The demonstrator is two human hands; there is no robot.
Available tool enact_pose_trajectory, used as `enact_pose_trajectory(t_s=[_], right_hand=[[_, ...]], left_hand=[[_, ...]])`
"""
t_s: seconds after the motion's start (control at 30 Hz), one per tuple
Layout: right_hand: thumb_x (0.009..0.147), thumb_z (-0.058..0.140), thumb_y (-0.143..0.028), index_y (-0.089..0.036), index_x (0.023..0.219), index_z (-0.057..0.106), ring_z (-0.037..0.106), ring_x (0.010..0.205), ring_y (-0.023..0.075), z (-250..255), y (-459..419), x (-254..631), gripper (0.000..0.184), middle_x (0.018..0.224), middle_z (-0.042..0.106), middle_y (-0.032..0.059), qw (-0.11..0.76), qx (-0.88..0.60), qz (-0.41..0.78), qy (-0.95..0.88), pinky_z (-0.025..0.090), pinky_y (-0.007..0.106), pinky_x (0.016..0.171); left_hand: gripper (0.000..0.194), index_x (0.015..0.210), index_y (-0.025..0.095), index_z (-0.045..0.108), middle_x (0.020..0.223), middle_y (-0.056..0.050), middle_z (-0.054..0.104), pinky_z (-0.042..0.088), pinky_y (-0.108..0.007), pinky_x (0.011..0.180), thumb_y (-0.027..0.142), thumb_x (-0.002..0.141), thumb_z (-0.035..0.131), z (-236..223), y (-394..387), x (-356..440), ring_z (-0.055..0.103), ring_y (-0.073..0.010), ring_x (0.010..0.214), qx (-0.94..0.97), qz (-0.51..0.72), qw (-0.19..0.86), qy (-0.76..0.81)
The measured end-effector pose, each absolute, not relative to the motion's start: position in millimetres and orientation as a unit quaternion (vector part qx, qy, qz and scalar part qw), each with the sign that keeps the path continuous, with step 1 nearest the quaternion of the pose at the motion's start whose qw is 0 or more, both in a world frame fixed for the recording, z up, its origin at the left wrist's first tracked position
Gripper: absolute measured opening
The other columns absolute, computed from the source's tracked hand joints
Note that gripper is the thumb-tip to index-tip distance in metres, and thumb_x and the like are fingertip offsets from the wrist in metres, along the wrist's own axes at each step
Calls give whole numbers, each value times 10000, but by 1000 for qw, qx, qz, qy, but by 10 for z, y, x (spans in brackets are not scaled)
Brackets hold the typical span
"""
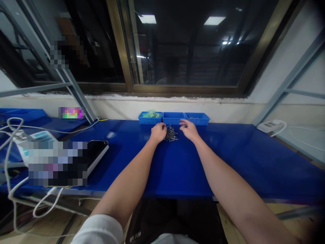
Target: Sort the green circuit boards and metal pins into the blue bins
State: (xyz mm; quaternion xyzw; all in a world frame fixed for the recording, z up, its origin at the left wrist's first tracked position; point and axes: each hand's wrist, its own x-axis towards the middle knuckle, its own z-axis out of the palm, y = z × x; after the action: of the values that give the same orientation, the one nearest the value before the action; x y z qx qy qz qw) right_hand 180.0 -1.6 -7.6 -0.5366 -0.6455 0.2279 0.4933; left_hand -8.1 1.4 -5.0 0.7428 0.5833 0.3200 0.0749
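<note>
A small heap of thin dark metal pins, possibly screws or nails [172, 133], lies on the blue tabletop between my hands. My left hand [159, 132] rests at the heap's left edge with its fingers curled in against it; whether a piece is between the fingertips is hidden. To the right of the heap, my right hand [189, 129] hovers with its fingers apart and nothing visible in them. Behind the heap stand three joined blue bins: the left bin [142, 121] holds green-and-clear plastic packets, the middle bin [174, 121] shows a bare floor, and the right bin [203, 121] has a few small metal pieces.
A dark-screened device [98, 149] lies on the left of the blue table [177, 173], near white cables [10, 169]. A white power strip [271, 125] sits at the far right. Grey metal posts [78, 98] and a wall with a window bound the back.
</note>
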Motion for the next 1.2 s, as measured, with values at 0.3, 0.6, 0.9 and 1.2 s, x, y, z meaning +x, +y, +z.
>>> enact_pose_trajectory(t_s=[0.3, 0.6, 0.9, 1.2], right_hand=[[676, 560, -125, -169, 916, 701, 639, 810, 175, -119, -49, 1802, 283, 885, 703, 65, 389, -568, 202, -697, 480, 298, 798], [697, 629, -180, -224, 857, 726, 604, 779, 171, -123, -86, 1809, 193, 847, 685, 39, 328, -544, 150, -758, 458, 291, 752], [722, 624, -185, -203, 756, 705, 563, 748, 171, -188, -46, 1772, 90, 772, 653, 52, 308, -545, 118, -771, 424, 284, 712], [796, 532, -195, -199, 853, 646, 588, 721, 155, -134, -90, 1734, 127, 800, 674, 41, 347, -547, 162, -745, 419, 261, 651]], left_hand=[[304, 1012, 213, 643, 1113, -94, 626, 421, -343, 893, 238, 819, 408, -43, -19, -108, 579, -228, 1025, 765, 238, 44, 597], [310, 956, 193, 691, 1002, -143, 682, 466, -320, 792, 263, 727, 494, 148, -35, -214, 622, -268, 965, 696, 197, 107, 682], [361, 963, 145, 677, 1027, -214, 657, 484, -393, 769, 366, 758, 478, 151, -73, -148, 619, -331, 980, 668, 176, 95, 717], [297, 860, 144, 689, 763, -182, 689, 488, -344, 705, 321, 753, 475, 179, -91, -158, 661, -286, 831, 687, 198, 106, 691]])
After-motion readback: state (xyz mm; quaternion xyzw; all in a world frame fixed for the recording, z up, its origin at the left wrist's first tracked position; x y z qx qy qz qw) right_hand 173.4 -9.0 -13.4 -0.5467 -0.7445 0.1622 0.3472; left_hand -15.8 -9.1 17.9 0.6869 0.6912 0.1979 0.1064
